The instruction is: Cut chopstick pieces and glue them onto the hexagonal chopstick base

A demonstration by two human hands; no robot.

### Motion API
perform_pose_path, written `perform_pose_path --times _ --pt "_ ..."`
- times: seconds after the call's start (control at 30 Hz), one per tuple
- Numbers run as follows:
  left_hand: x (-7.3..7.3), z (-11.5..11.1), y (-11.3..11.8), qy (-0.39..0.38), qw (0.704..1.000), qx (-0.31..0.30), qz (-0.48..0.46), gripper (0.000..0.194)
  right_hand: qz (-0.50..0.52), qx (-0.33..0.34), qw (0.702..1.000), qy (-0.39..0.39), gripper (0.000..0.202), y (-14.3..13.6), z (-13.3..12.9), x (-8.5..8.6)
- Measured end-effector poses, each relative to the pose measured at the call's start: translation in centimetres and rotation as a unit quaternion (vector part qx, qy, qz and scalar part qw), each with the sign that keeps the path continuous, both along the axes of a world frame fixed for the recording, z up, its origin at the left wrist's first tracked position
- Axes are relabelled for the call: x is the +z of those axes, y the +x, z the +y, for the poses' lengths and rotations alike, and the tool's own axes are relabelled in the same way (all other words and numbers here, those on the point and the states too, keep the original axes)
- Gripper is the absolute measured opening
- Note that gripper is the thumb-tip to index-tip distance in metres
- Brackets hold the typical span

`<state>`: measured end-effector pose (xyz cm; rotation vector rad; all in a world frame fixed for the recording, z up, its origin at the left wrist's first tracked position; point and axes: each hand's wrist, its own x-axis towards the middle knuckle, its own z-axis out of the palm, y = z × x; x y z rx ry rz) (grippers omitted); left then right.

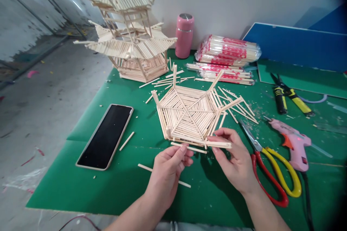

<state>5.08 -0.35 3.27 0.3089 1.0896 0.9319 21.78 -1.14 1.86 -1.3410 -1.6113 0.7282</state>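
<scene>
A hexagonal platform of thin wooden sticks (pixel 187 110) lies on the green table, with short posts sticking up at its corners. My left hand (pixel 170 164) pinches a single wooden stick (pixel 197 149) between thumb and forefinger, along the platform's near edge. At the near right corner, my right hand (pixel 234 158) has its thumb and fingers closed around a corner post (pixel 222 144) of the platform. Another loose stick (pixel 185 184) lies on the table, partly hidden beneath my left hand.
A stick pagoda (pixel 130 43) stands at the back left, beside a pink flask (pixel 184 36) and wrapped chopsticks (pixel 230 52). Scissors (pixel 261 149), a pink glue gun (pixel 291 139) and pliers (pixel 288 94) lie on the right. A phone (pixel 105 135) lies left; loose sticks surround the platform.
</scene>
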Motion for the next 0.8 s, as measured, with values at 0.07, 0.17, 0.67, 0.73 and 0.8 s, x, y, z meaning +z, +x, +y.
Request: perform_pose_path --times 0.07,0.17,0.67,0.73,0.8 --pt "0.0 0.1 0.0 -0.002 1.0 -0.005 0.008 0.015 0.005 0.004 1.0 -0.003 0.032 0.1 0.0 0.0" --pt "0.1 0.1 0.1 -0.001 1.0 -0.01 0.017 0.015 0.008 0.006 1.0 -0.005 0.033 0.2 0.0 0.1" --pt "0.0 0.1 0.1 -0.015 1.0 0.014 0.018 0.014 0.151 -0.183 0.971 -0.017 0.025 0.8 -0.2 -1.8" --pt "0.0 0.1 0.1 -0.015 1.0 0.016 0.016 0.015 0.158 -0.184 0.97 -0.018 0.024 0.8 0.0 -2.0" --pt "0.0 0.1 0.1 -0.019 0.999 0.02 0.019 0.016 0.16 -0.183 0.97 -0.023 0.024 0.8 0.0 -2.1"
